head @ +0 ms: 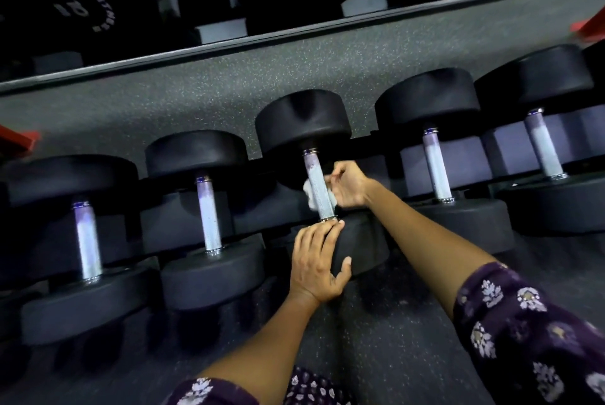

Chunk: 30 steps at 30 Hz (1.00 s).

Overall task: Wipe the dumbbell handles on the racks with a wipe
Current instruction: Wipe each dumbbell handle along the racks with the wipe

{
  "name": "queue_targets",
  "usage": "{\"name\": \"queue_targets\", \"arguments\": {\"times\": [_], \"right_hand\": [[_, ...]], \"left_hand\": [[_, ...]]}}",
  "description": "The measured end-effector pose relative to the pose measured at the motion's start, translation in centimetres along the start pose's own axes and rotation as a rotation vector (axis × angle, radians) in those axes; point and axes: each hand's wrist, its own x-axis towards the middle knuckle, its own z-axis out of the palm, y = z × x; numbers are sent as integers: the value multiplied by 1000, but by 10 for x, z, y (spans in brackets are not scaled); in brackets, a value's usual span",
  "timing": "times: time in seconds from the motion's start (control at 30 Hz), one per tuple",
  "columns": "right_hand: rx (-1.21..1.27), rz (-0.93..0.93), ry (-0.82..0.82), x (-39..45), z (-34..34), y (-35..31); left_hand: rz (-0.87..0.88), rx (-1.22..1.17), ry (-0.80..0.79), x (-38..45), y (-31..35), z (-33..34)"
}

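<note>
left hand [316,257] on dumbbell head [361,246]

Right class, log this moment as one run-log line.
right hand: holds wipe on middle handle | left hand: steadies near head

Five dumbbells lie side by side in one row on the lower rack [360,143], each with its handle pointing away from the person. The middle dumbbell [302,123] has two neighbours on its left and two on its right. The right hand [348,187] is at the right side of the middle handle [319,190], and the wipe [311,192] goes around this handle. The left hand [316,265] rests on the near head [363,247] of the same dumbbell. Behind and above the row, an upper shelf [294,30] carries more dumbbells.
</note>
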Motion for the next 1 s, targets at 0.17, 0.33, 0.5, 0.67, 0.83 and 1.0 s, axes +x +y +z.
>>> {"name": "queue_targets", "arguments": {"times": [0.17,0.33,0.5,0.67,0.83,1.0], "right_hand": [[142,-109,85,-3,3,-8],[481,-323,139,8,11,-10],[263,-335,183,8,11,-12],[89,-246,172,1,23,-22],[103,-278,103,-16,3,-32],[15,-231,167,0,19,-29]], "left_hand": [[3,-10,-1,0,0,0],[11,-9,11,0,0,0],[12,-12,0,1,1,-1],[21,-2,14,0,-1,-1],[22,-2,12,-1,-1,1],[27,9,18,-1,-3,2]]}}
